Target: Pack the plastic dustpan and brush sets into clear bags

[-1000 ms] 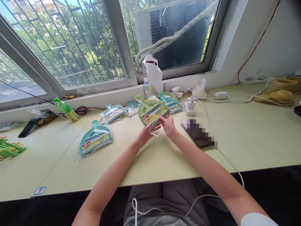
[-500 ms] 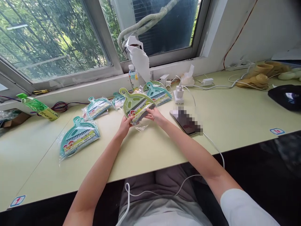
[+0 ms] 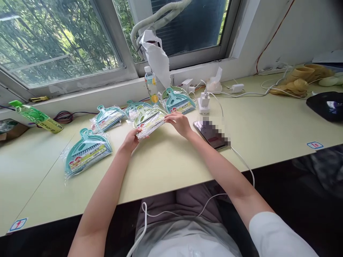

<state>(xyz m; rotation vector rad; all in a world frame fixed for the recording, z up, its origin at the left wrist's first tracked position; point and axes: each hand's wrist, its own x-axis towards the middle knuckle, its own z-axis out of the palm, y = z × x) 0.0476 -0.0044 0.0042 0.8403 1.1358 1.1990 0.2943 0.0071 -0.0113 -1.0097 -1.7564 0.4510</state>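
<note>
A green dustpan and brush set [image 3: 150, 120] in clear wrap is held between my two hands, low over the table. My left hand [image 3: 132, 139] grips its lower left corner, thumb on top. At the right end, my right hand [image 3: 179, 123] has its fingers closed on the edge. Behind it lie a teal dustpan set [image 3: 134, 107], partly covered, and another teal set [image 3: 178, 102] with a green one [image 3: 180, 89] showing behind. Two more wrapped teal sets, one farther back [image 3: 107, 117] and one nearer [image 3: 88, 153], rest to the left.
A phone [image 3: 210, 135] lies right of my right hand, near a white charger [image 3: 203, 103] with a cable. Bottles stand or lean at the back, one clear [image 3: 151, 85], one green [image 3: 37, 117]. A black object [image 3: 325, 106] sits far right on the table [image 3: 171, 167].
The green dustpan set has come down and tipped flatter, its handle now lower and farther back. Both hands still hold it; the left has shifted slightly left.
</note>
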